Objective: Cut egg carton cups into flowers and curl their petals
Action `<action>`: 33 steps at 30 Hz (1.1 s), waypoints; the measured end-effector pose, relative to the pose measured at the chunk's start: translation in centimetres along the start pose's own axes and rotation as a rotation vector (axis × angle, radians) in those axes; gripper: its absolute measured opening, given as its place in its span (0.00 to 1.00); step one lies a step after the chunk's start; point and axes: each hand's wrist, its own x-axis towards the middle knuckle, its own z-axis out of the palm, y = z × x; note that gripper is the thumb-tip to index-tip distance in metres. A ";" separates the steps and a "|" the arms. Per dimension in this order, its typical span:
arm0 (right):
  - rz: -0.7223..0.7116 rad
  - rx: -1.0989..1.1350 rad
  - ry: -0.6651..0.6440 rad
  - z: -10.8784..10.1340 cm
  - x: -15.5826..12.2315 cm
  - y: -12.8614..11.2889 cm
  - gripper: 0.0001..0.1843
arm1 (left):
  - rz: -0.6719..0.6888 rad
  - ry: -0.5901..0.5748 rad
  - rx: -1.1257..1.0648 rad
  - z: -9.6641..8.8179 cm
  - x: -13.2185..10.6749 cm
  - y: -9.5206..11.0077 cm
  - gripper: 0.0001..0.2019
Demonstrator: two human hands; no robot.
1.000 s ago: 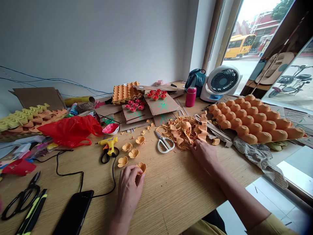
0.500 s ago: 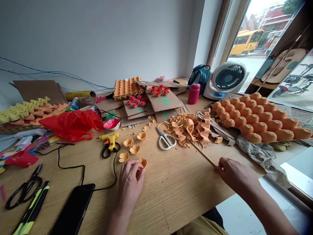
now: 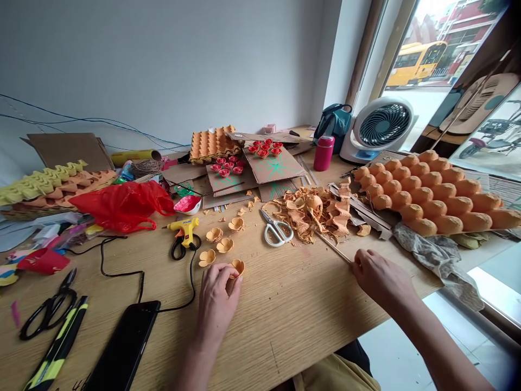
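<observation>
**Left hand pinches a flower-shaped cup while the right grips a stick**

On the wooden table (image 3: 260,331), the left hand (image 3: 217,293) pinches the rim of an orange flower-shaped cup (image 3: 239,266) between thumb and forefinger, at the near centre. Just beyond it, slightly to the left, stand more orange cups (image 3: 224,246), some of them apparently nested.

The right hand (image 3: 378,277) is closed around the near end of a thin stick (image 3: 334,248), which slants far and left to a heap of torn orange scraps (image 3: 299,217). White-handled scissors (image 3: 279,233) lie just left of the heap; a large orange egg tray (image 3: 431,195) sits to its right.

Left of the cups is a yellow glue gun (image 3: 186,231); the small mark on its body is too small to read. Farther back, red flowers (image 3: 266,147) stand on a cardboard sheet (image 3: 279,172) with green painted strokes that form no readable letters. A pink bottle (image 3: 323,153) stands at the far right beside a white fan (image 3: 382,127).

At the near left lie a black phone (image 3: 124,347), a black-and-yellow cutter (image 3: 61,347) and dark handwritten marks (image 3: 77,386) on the tabletop, cut off by the lower edge; one resembles a 4.
</observation>
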 end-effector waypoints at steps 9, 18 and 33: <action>-0.282 0.468 -0.064 -0.5 -2.5 0.8 0.10 | -0.292 -0.084 -0.502 -0.9 1.0 1.8 0.07; -0.780 0.691 -0.268 -3.3 2.7 -8.0 0.15 | -0.431 -0.200 -1.402 -3.1 5.6 4.9 0.08; -0.918 0.751 -0.366 -2.6 5.3 -13.0 0.18 | -0.186 -0.159 -1.110 -2.6 3.9 3.7 0.04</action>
